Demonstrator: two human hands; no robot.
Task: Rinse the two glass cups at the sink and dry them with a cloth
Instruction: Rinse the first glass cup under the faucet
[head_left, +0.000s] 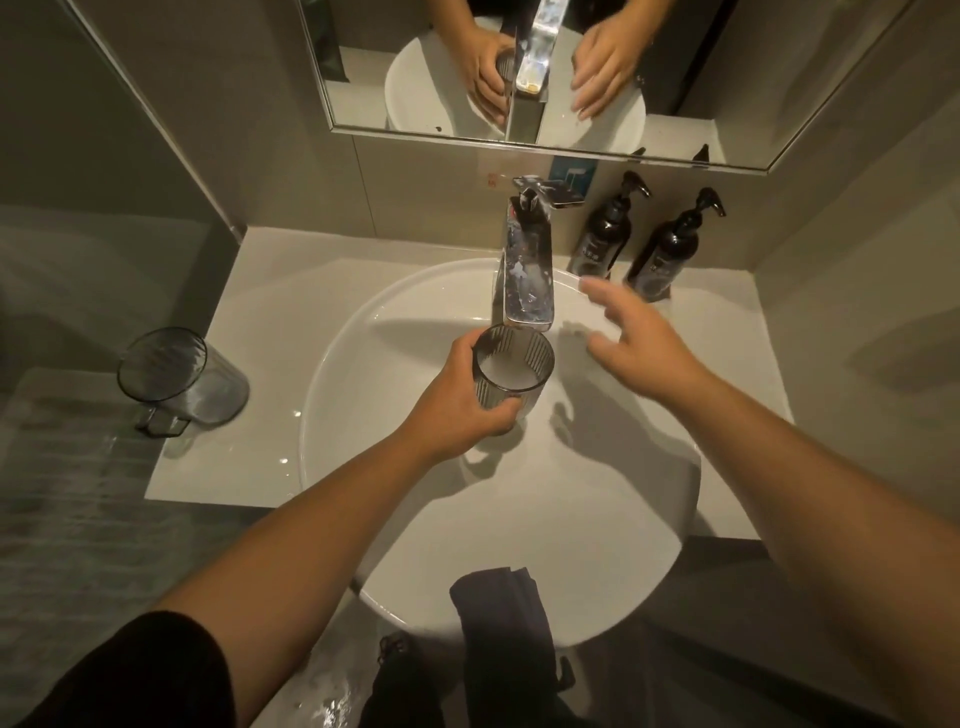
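My left hand (457, 395) grips a ribbed grey glass cup (511, 366) upright over the white basin (337, 415), right under the chrome faucet spout (524, 280). Something pale fills its bottom. My right hand (644, 348) hovers open to the right of the faucet, fingers spread, holding nothing. A second grey glass cup with a handle (179, 382) stands on the counter left of the basin. A dark cloth (498, 618) hangs over the basin's front rim.
Two dark pump bottles (602, 234) (670, 249) stand at the back right against the wall. A mirror (519, 73) above reflects both hands and the faucet. The white counter (249, 312) ends in a wall on each side.
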